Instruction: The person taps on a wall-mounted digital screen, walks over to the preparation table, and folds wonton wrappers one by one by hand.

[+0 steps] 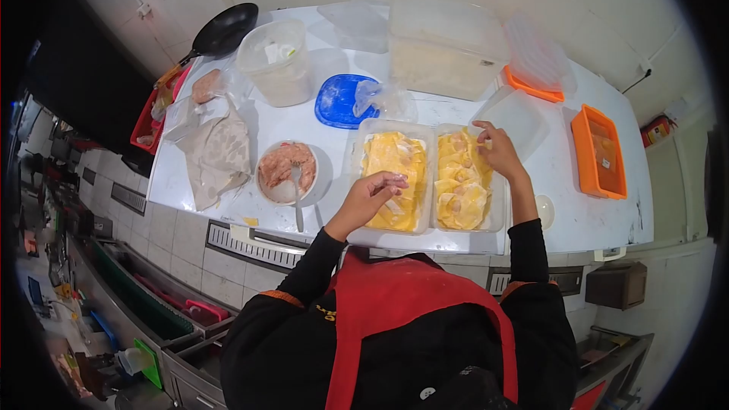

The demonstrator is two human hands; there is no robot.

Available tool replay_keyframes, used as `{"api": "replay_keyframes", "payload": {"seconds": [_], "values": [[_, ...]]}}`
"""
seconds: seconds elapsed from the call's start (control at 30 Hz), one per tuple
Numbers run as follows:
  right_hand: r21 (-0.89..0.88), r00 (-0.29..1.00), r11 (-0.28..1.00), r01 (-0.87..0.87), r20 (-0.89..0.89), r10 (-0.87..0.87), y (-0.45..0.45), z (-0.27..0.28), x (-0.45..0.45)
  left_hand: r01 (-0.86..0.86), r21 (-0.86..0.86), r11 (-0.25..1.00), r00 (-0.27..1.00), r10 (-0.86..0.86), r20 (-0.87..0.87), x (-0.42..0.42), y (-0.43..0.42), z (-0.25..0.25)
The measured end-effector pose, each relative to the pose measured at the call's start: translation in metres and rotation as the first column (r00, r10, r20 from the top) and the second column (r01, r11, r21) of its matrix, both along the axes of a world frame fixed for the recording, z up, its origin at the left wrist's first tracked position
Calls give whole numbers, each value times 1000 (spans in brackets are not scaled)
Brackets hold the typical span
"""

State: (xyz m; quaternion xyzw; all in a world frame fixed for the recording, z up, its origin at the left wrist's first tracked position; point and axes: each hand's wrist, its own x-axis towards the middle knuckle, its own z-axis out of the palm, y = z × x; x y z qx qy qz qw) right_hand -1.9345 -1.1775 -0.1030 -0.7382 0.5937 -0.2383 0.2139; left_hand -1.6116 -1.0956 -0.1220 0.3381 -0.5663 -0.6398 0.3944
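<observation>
Two clear plastic containers stand side by side before me, the left container [354, 161] and the right container [499, 209]. Yellow dough wrappers [395, 153] lie overlapping in the left one, and folded yellow dumplings [462, 201] fill the right one. My left hand [372, 196] hovers over the left container's near part, fingers loosely bent and apart, with nothing visible in them. Above the far right corner of the right container is my right hand [497, 150], its fingers bent and spread. To the left, a white bowl [263, 190] holds pinkish minced meat [281, 163] and a fork [297, 190].
Behind the containers are a blue lid [334, 102] with a plastic bag [391, 102], a large clear bin [448, 53] and a white tub [275, 68]. A black pan [228, 29] and a cloth [216, 152] are left. An orange tray [585, 159] and small white dish [544, 211] are right.
</observation>
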Motion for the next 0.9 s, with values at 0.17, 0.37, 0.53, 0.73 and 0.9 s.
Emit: {"api": "replay_keyframes", "payload": {"seconds": [0.17,0.37,0.53,0.73,0.9], "values": [[-53,997,999,11,81,-7,-10,-13,-11,-127,-134,983,969,152,196,14,-13,-2],[-47,888,986,162,442,-125,19,13,17,285,-608,741,655,312,688,-17,-60,-32],[24,810,998,55,584,-58,68,23,25,516,-613,599,375,486,790,-33,-70,-47],[73,600,994,80,793,-107,116,34,10,537,-663,521,537,395,746,-31,-85,-42],[54,574,999,5,818,-47,132,38,15,633,-519,574,500,209,840,-26,-94,-11]]}}
